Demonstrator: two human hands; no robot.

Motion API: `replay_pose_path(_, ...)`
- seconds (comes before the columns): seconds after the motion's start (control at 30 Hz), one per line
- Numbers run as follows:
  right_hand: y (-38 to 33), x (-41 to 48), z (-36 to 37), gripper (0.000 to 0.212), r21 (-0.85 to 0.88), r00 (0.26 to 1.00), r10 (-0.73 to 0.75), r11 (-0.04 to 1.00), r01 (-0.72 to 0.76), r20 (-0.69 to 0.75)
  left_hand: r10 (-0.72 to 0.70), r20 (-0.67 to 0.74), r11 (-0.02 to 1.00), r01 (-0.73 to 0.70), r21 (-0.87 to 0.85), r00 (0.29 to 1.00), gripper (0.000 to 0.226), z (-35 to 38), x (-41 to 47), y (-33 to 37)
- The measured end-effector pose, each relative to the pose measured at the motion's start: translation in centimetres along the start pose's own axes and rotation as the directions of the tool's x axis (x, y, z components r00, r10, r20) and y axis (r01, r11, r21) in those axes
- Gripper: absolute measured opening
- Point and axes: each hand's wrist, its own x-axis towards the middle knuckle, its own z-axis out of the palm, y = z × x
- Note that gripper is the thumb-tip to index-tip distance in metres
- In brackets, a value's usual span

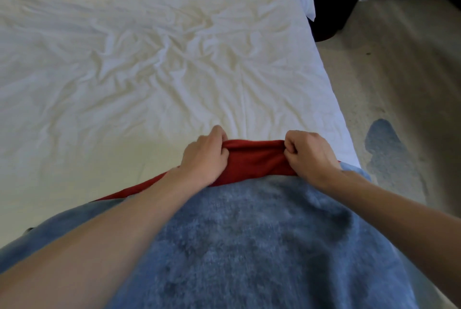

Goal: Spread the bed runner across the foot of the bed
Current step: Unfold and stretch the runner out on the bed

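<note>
Both hands clutch the red bed runner (254, 160), left hand (203, 157) and right hand (310, 156) curled tight on its bunched top edge. It lies gathered at the near edge of the wrinkled white bed (124, 64), against the person's blue fleece top (249, 246).

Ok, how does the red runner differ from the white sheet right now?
The bed runner is red, the sheet white. The runner is bunched up in the grip of the left hand and the right hand; the sheet lies spread out, held by neither. The runner shows as a narrow strip; the sheet covers far more. Both are creased cloth.
</note>
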Motion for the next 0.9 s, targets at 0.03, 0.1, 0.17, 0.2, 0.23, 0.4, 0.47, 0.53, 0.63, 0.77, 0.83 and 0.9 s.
replay_pose_path(0.03, -0.1, 0.1, 0.0, 0.034, -0.017, 0.999, 0.002, 1.0, -0.002, -0.032, -0.008, -0.018, 1.0, 0.009, 0.027, 1.0, 0.018, -0.6, 0.8, -0.2)
replay_pose_path(0.1, -0.1, 0.2, 0.2, 0.027, -0.041, 0.998, 0.014, 0.999, -0.016, -0.056, -0.023, -0.014, 0.99, 0.025, 0.136, 1.0, 0.026, -1.6, 2.3, -0.8)
replay_pose_path(0.17, -0.3, 0.2, 0.8, 0.013, -0.02, 0.998, 0.063, 0.998, -0.063, -0.013, -0.026, 0.024, 0.966, 0.018, 0.256, 0.999, 0.024, -1.8, 2.7, -1.6)
replay_pose_path(0.2, -0.5, 0.1, 1.0, 0.01, -0.008, 0.995, 0.094, 0.996, -0.094, 0.042, -0.026, 0.045, 0.957, 0.012, 0.29, 0.999, 0.019, -1.8, 2.6, -2.2)
replay_pose_path(0.23, -0.7, 0.0, 1.3, 0.013, -0.01, 0.988, 0.115, 0.993, -0.114, 0.102, -0.04, 0.066, 0.953, 0.018, 0.302, 0.997, 0.014, -1.6, 2.2, -2.8)
replay_pose_path(0.4, -1.5, 0.1, 2.1, 0.025, -0.173, 0.99, 0.053, 0.984, -0.03, 0.128, -0.112, 0.039, 0.94, 0.093, 0.328, 0.993, 0.009, -1.1, 0.4, -6.2)
replay_pose_path(0.47, -2.4, 0.3, 2.5, 0.037, -0.187, 0.994, 0.002, 0.982, 0.018, 0.107, -0.105, 0.03, 0.941, 0.089, 0.327, 0.994, 0.009, -1.0, 0.0, -6.8)
replay_pose_path(0.53, -4.0, 0.7, 2.9, 0.042, -0.178, 0.991, -0.081, 0.979, 0.1, 0.106, -0.124, 0.014, 0.945, 0.114, 0.306, 0.992, 0.012, -1.1, -0.4, -7.2)
replay_pose_path(0.63, -7.2, 1.6, 3.8, 0.042, -0.159, 0.962, -0.217, 0.957, 0.243, 0.164, -0.179, 0.009, 0.945, 0.169, 0.28, 0.984, 0.017, -1.5, -1.0, -7.7)
replay_pose_path(0.77, -11.7, 3.5, 5.9, 0.048, -0.133, 0.908, -0.32, 0.922, 0.364, 0.27, -0.249, 0.073, 0.929, 0.217, 0.299, 0.966, 0.014, -2.6, -2.1, -9.1)
replay_pose_path(0.83, -13.5, 4.6, 7.2, 0.049, -0.139, 0.889, -0.317, 0.915, 0.378, 0.329, -0.276, 0.092, 0.92, 0.235, 0.314, 0.957, 0.016, -3.3, -2.7, -10.2)
replay_pose_path(0.9, -14.8, 5.5, 8.3, 0.044, -0.159, 0.881, -0.298, 0.913, 0.375, 0.367, -0.305, 0.114, 0.912, 0.256, 0.319, 0.946, 0.017, -3.7, -3.4, -11.2)
